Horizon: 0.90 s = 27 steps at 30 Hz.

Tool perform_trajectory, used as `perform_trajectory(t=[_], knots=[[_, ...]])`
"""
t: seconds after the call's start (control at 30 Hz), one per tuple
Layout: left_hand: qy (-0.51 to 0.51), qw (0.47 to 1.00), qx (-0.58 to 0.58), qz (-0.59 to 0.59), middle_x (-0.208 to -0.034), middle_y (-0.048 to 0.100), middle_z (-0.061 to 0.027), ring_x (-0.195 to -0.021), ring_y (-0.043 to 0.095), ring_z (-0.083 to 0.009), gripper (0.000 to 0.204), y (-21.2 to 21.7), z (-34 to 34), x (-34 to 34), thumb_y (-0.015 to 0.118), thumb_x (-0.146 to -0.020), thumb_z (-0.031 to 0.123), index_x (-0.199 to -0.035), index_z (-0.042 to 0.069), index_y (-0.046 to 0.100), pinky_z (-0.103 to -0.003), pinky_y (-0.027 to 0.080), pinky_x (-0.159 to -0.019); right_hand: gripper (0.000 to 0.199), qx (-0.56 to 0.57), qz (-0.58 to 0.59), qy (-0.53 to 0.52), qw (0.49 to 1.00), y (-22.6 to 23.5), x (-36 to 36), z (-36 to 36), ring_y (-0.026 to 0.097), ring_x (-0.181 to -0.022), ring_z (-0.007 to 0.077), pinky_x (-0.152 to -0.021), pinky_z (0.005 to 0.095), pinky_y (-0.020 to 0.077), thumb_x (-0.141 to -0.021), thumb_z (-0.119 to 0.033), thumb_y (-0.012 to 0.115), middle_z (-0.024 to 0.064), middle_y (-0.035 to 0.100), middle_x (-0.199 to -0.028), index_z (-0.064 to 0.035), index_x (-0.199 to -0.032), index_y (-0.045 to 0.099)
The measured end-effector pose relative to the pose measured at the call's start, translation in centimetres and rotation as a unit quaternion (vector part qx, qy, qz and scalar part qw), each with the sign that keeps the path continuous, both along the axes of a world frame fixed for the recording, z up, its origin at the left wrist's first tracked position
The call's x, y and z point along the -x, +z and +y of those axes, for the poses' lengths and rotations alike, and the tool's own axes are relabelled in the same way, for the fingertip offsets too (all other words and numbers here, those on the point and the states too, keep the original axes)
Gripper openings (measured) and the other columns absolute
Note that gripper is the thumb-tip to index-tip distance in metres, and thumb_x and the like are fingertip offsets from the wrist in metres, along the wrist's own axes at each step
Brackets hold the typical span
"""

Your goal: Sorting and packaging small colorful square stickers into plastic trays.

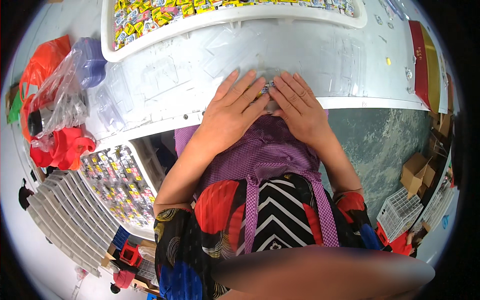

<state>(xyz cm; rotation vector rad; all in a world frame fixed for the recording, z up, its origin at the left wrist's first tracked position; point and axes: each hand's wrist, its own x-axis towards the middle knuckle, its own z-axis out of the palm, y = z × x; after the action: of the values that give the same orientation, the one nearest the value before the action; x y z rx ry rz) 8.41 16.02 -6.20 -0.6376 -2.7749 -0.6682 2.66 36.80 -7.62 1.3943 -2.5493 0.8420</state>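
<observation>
Your left hand (235,107) and right hand (299,107) lie flat, fingers spread, pressing together on a small colourful packet (266,90) at the white desk (200,75) edge; the packet sits between your fingertips, mostly hidden.

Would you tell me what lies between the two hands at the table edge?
In the head view, a small colourful packet sits between left hand and right hand.
</observation>
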Motion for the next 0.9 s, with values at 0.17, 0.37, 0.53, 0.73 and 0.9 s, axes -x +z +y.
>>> perform_trajectory(t=[0.17,0.37,0.53,0.73,0.9], knots=[[-0.01,0.998,-0.014,-0.067,-0.133,0.056,-0.0096,-0.134,0.042,-0.0256,0.048,0.9,0.0,-0.2,0.069,-0.079,0.024,-0.122,0.005,0.059,-0.046,0.025,-0.115,0.049,-0.018,0.014,0.01,1.0,-0.1,-0.3,0.3,0.044,-0.132,0.031,-0.111,0.0479,0.0352,-0.083,-0.022,0.066,0.0137,0.051,-0.137,-0.0017,-0.126,0.056],[-0.014,0.996,0.009,-0.087,-0.139,0.051,-0.0096,-0.137,0.038,-0.0245,0.059,1.0,-0.1,-0.3,0.068,-0.081,0.028,-0.133,0.005,0.051,-0.044,0.022,-0.117,0.042,-0.001,-0.018,0.012,1.0,0.5,-0.1,-0.1,0.044,-0.131,0.0306,-0.111,0.0478,0.0344,-0.081,-0.017,0.066,0.0134,0.05,-0.138,-0.0016,-0.119,0.058],[-0.012,0.996,0.068,-0.05,-0.141,0.049,-0.0094,-0.138,0.037,-0.0237,0.063,0.3,0.0,-0.3,0.067,-0.081,0.032,-0.135,0.005,0.05,-0.044,0.02,-0.118,0.035,-0.008,0.0,0.008,1.0,-0.4,0.2,0.2,0.046,-0.131,0.0289,-0.11,0.0478,0.0363,-0.079,-0.01,0.066,0.0098,0.054,-0.135,-0.0031,-0.114,0.062],[-0.009,0.993,0.063,-0.098,-0.145,0.044,-0.0099,-0.14,0.033,-0.0237,0.069,1.3,0.1,-0.5,0.066,-0.081,0.038,-0.139,0.005,0.046,-0.045,0.018,-0.118,0.027,0.03,0.007,-0.006,1.0,-0.6,-0.1,-0.1,0.049,-0.129,0.0274,-0.109,0.0477,0.0389,-0.081,-0.005,0.065,0.0082,0.058,-0.131,-0.0049,-0.108,0.066],[-0.028,0.993,0.003,-0.115,-0.145,0.043,-0.0115,-0.141,0.031,-0.0253,0.07,1.7,-0.4,-0.2,0.066,-0.083,0.036,-0.14,0.005,0.043,-0.046,0.015,-0.119,0.029,0.055,-0.007,0.003,0.998,-1.2,0.1,0.4,0.049,-0.129,0.0298,-0.111,0.0486,0.0349,-0.082,-0.001,0.061,0.0126,0.056,-0.132,-0.0038,-0.11,0.061]])
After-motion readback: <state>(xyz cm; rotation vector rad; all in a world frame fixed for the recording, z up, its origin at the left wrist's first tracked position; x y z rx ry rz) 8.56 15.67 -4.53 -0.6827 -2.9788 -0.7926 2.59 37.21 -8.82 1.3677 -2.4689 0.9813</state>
